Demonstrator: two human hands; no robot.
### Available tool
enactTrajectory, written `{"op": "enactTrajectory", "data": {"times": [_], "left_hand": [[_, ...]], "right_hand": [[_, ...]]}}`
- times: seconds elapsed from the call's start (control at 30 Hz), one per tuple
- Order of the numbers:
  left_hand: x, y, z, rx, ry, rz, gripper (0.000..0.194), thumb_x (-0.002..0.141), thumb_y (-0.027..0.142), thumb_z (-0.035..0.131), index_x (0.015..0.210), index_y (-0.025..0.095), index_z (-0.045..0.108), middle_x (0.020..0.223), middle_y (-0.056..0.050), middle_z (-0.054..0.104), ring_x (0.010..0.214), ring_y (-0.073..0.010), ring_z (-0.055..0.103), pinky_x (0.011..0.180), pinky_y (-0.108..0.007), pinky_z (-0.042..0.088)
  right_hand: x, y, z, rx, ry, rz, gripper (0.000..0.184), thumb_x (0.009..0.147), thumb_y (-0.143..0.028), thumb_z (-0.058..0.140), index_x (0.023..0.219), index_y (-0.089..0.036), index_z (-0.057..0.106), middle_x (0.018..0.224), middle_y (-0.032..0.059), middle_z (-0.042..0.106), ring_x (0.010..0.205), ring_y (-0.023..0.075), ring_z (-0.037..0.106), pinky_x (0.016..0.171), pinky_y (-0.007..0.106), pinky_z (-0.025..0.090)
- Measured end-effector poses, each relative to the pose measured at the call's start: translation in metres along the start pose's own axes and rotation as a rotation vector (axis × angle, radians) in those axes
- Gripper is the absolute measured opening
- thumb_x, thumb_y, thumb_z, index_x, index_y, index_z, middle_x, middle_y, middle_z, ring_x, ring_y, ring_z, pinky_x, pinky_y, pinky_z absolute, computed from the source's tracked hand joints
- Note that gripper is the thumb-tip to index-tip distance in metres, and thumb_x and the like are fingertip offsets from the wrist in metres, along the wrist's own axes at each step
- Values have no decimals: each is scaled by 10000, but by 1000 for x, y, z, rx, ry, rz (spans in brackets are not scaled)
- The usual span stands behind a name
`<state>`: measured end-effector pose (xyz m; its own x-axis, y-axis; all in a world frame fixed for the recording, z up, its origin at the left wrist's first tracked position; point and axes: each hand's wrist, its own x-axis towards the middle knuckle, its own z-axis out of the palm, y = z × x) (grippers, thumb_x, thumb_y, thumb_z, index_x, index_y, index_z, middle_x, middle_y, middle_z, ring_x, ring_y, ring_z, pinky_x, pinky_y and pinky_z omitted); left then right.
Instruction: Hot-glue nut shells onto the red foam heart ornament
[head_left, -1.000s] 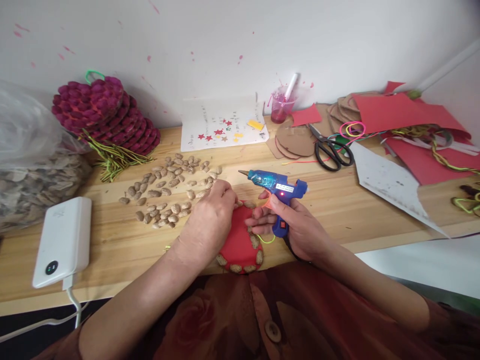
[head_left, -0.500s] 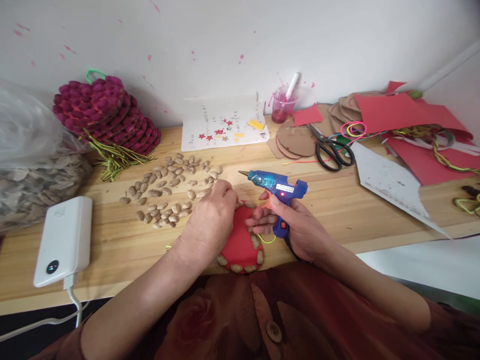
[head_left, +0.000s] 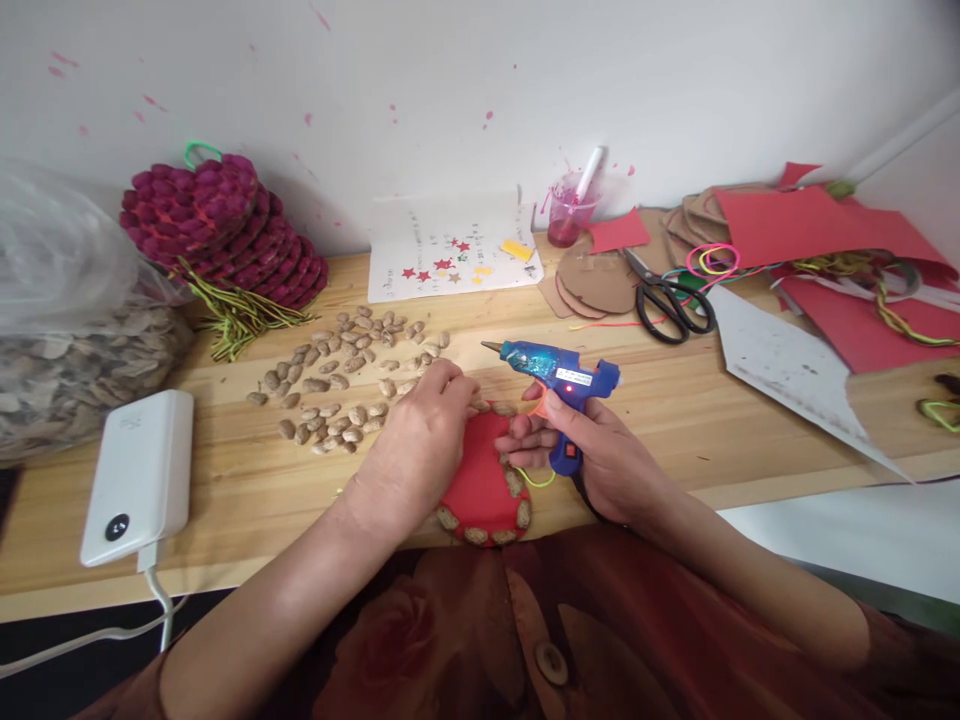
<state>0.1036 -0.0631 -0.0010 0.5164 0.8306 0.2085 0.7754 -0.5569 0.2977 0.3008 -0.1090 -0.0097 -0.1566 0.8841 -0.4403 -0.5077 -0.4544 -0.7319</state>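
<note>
My left hand (head_left: 424,430) is closed, its fingertips pinching a peanut at the upper left rim of a red disc (head_left: 487,470); the fingers hide most of that nut. Other peanuts in their shells line the disc's edge, and the left part of it is covered by my hand. In my right hand (head_left: 600,455) is a blue hot glue gun (head_left: 544,365), its nozzle pointing left above the table and a small red light lit. My index finger lies by the orange trigger, and the lower fingers reach the disc's right side. A yellow-green cord (head_left: 538,480) shows beside it.
Loose peanuts (head_left: 330,365) spread left of my hands. Further left are a white power bank (head_left: 139,475), a plastic bag of shells (head_left: 90,370) and stacked purple discs (head_left: 195,205). Scissors (head_left: 667,305), cardboard circles (head_left: 600,280), red sheets (head_left: 780,225) and a cup (head_left: 566,215) lie behind, to the right.
The view has shifted slightly, so everything sits a little further right. Both hands keep their places on the disc and the glue gun.
</note>
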Motion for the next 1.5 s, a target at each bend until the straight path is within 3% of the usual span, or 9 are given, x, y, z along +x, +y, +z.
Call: {"op": "enactTrajectory", "data": {"times": [0.17,0.3,0.5,0.63,1.13,1.5], "left_hand": [[-13,-11,1,-115,177,15,225,986,80,539,1140,149,688,1142,-86,676,992,-183,699,881,-288,594],[-27,-13,4,-78,239,82,232,996,89,535,1142,157,702,1092,-87,672,990,-201,673,875,-319,586],[-33,-9,10,105,171,212,315,985,115,577,1284,124,678,1112,-136,668,993,-260,587,946,-435,546],[-31,-6,10,164,139,210,321,999,171,585,1302,124,681,1138,-150,674,1018,-288,565,928,-465,529],[-28,6,1,347,-37,166,318,993,314,642,1278,182,687,1176,-118,696,1089,-315,568,853,-452,454],[-26,8,2,376,-40,177,309,992,315,649,1259,163,689,1299,-124,681,1176,-317,556,874,-441,461]], "right_hand": [[-1,-1,1,3,3,14,411,771,-505,874,960,-214,654,778,1,735,787,207,802,731,313,656],[-2,-2,1,-7,14,20,431,758,-518,880,969,-217,654,779,0,730,799,214,804,729,312,655],[-2,-2,1,-16,11,22,437,759,-512,880,989,-226,642,782,-8,720,793,207,798,721,300,643],[-2,-1,1,-21,13,20,429,763,-514,875,977,-223,643,781,-11,716,787,204,796,721,300,640],[-2,-2,2,-26,23,9,427,750,-500,885,977,-228,647,780,-14,721,775,202,797,744,314,643],[-3,-2,4,-27,43,3,419,736,-482,900,962,-224,660,768,-5,738,765,203,796,759,324,650]]}}
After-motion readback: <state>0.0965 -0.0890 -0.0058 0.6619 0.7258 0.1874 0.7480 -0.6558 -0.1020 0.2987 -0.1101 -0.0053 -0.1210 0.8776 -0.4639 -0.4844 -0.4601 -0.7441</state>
